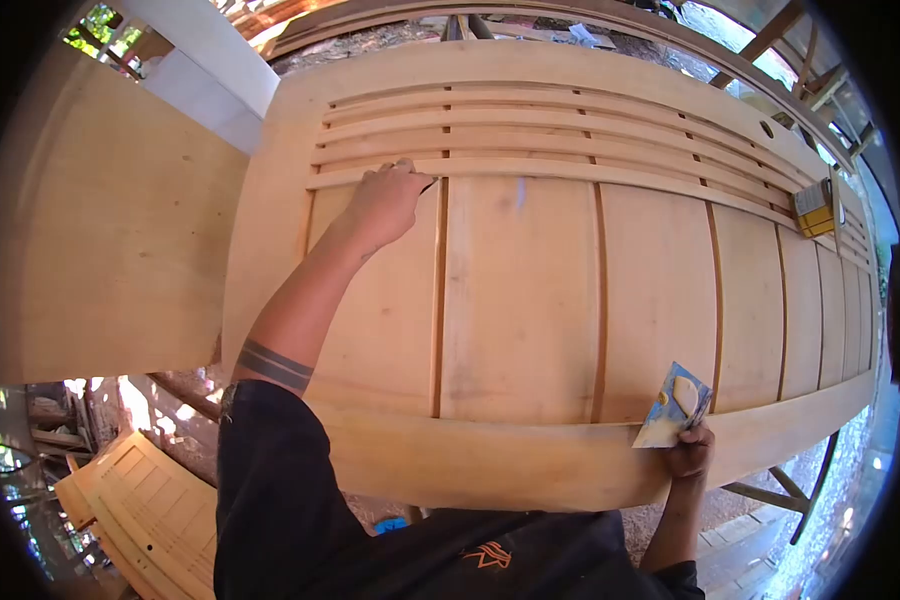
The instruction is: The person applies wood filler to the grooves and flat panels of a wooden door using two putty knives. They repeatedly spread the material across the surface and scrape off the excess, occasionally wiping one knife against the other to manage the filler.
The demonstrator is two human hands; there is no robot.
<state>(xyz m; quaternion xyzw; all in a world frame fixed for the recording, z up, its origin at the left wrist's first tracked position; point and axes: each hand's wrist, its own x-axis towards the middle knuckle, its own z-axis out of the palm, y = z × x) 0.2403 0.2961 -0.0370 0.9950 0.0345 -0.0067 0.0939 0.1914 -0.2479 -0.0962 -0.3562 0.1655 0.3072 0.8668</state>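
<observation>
A pale wooden door (520, 280) with grooved panels and long slats lies flat in front of me. My left hand (390, 195) is closed at the lowest slat (370, 178), near the top of a panel groove. A thin dark-edged tool (429, 185) pokes out from its fingers; most of it is hidden. At the door's near edge, my right hand (692, 452) grips a flat blue-and-white piece of card (676, 400), tilted up. A smear of beige paste (686, 392) sits on the card.
A yellow-and-dark can (815, 210) stands on the slats at the far right. A plain wooden board (120, 220) is to the left. Another panelled wooden piece (150, 510) lies lower left. Timber beams (570, 15) run behind the door.
</observation>
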